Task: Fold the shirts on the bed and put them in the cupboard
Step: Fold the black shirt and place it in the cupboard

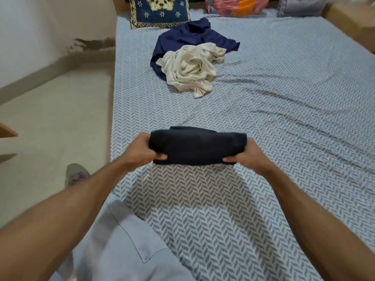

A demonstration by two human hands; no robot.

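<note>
the bed (pixel 263 110) has a herringbone sheet. farther up it lie a crumpled navy shirt (pixel 192 37) and, partly over it, a cream shirt (pixel 190 67). nearer, a folded dark shirt (pixel 197 148) is gripped at its ends by the left hand (pixel 140 152) and right hand (pixel 246 156), fingers curled around it.

Both arms outstretched, left grip (pixel 142 152) and right grip (pixel 246 156) clenched.
</note>
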